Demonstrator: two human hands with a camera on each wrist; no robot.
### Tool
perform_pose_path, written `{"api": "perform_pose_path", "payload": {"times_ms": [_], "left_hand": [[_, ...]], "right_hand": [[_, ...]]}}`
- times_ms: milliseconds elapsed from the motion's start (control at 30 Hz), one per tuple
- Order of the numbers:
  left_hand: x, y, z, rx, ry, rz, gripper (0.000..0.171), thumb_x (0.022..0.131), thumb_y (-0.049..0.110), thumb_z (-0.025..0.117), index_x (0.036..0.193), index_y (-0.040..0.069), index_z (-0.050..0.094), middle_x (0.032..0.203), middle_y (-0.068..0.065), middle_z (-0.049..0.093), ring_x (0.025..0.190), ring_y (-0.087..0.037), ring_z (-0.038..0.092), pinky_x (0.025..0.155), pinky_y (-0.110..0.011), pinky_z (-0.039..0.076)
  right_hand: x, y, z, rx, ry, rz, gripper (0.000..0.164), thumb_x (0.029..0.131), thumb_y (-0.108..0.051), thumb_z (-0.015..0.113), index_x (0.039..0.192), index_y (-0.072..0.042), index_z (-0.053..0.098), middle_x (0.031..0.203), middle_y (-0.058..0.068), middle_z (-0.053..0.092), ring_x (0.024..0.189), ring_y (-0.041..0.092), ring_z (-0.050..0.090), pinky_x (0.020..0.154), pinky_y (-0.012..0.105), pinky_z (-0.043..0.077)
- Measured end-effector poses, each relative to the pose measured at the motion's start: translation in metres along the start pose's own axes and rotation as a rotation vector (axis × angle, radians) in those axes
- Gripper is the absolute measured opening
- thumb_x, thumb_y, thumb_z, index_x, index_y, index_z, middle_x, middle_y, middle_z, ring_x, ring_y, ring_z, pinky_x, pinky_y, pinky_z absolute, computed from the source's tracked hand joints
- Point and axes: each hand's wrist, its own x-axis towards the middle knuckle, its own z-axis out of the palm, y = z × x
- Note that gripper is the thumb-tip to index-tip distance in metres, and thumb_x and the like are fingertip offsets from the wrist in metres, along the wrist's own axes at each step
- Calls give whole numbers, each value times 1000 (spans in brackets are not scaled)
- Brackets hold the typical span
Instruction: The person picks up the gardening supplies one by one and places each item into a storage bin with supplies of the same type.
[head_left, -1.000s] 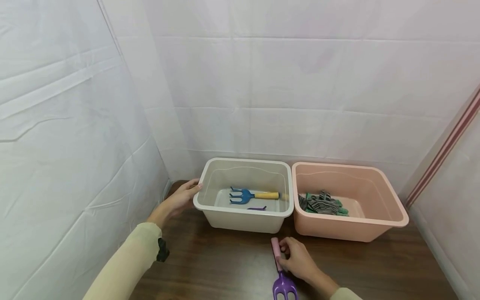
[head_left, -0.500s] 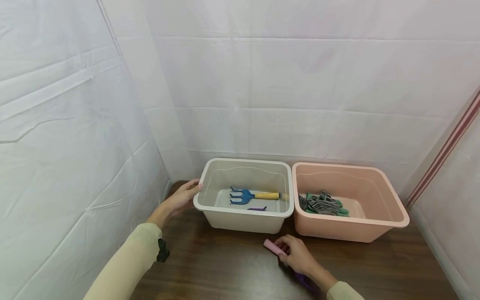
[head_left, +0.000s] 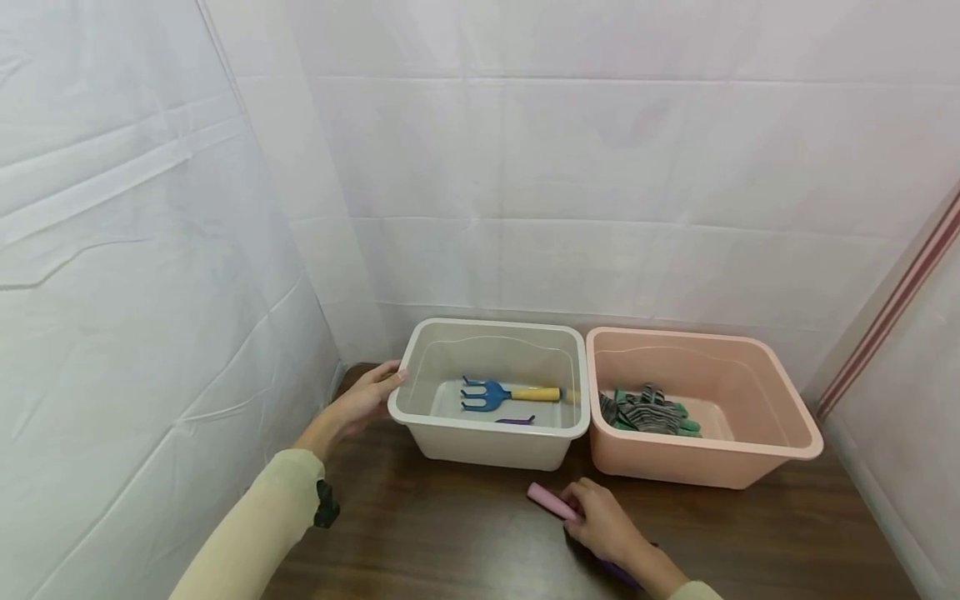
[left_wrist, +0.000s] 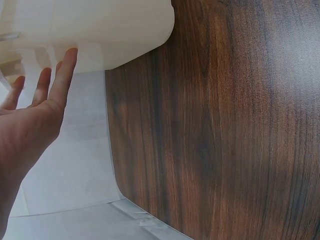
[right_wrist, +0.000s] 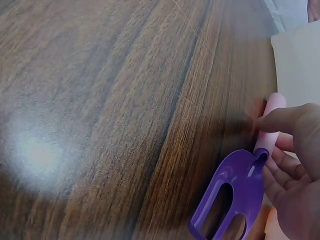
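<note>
My right hand (head_left: 600,521) pinches the pink handle of a purple hand fork (head_left: 551,502) between thumb and fingers, in front of the bins. In the right wrist view the slotted purple head of the hand fork (right_wrist: 237,182) points toward the lower edge; in the head view the hand and forearm mostly hide it. At the left end of the white bin (head_left: 487,433), my left hand (head_left: 365,400) touches the rim. Its fingers (left_wrist: 64,75) extend along the bin's outer wall in the left wrist view.
Inside the white bin lie a blue hand rake (head_left: 487,395) with a yellow handle and a partly hidden purple tool (head_left: 516,420). A pink bin (head_left: 697,458) beside it holds striped grey and green gloves (head_left: 651,412). White sheeting (head_left: 525,167) encloses the brown wooden table (head_left: 435,533).
The hand fork has turned in my right hand, its handle end swinging left and its head going right under the forearm. My left hand keeps its place on the white bin.
</note>
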Motion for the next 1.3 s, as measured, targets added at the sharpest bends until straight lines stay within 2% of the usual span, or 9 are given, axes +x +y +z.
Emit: {"api": "perform_pose_path", "payload": {"times_ms": [200,400,533,667,833,1033,1300], "left_hand": [[0,-1,0,0,-2,2,59,115,34,48,165,8,31,159,-32,40,142,-51,47,98,-51,56],[1,-2,-1,9,-8,13,60,115,35,48,166,7,30,158,-33,40,140,-51,48,97,-51,57],[1,-1,-1,18,-8,9,61,115,35,48,166,7,29,158,-32,40,140,-49,49,99,-52,56],[0,0,-1,19,-1,1,60,115,34,47,166,7,29,159,-32,40,141,-49,49,100,-54,55],[-2,1,-1,22,-5,0,59,116,33,46,166,7,29,159,-32,40,141,-51,47,99,-52,56],[-4,1,-1,17,-16,6,57,117,31,43,166,6,27,159,-33,39,142,-54,44,100,-54,55],[-3,2,-1,17,-16,11,58,117,31,44,166,5,27,159,-33,38,143,-53,44,102,-55,54]], "right_hand": [[-5,-1,-5,10,-19,20,27,81,5,83,99,-8,68,91,-1,59,78,9,56,65,26,51],[-5,1,-9,30,-47,53,26,83,5,82,99,-10,68,91,-1,59,78,10,57,66,26,51],[-2,2,-11,28,-38,37,26,84,4,82,99,-11,68,91,-3,59,79,9,57,67,26,52],[2,0,-13,84,-46,22,23,86,2,82,101,-11,70,92,-2,61,79,8,60,67,26,54],[8,-10,-18,140,-65,11,18,90,-2,81,102,-12,72,93,-2,64,79,7,63,69,26,55],[16,-25,-25,109,-39,-47,17,90,-5,83,103,-13,75,93,-5,66,80,6,63,69,27,56],[20,-42,-38,85,-57,-71,18,92,-8,82,106,-16,76,96,-8,66,81,4,61,71,26,56]]}}
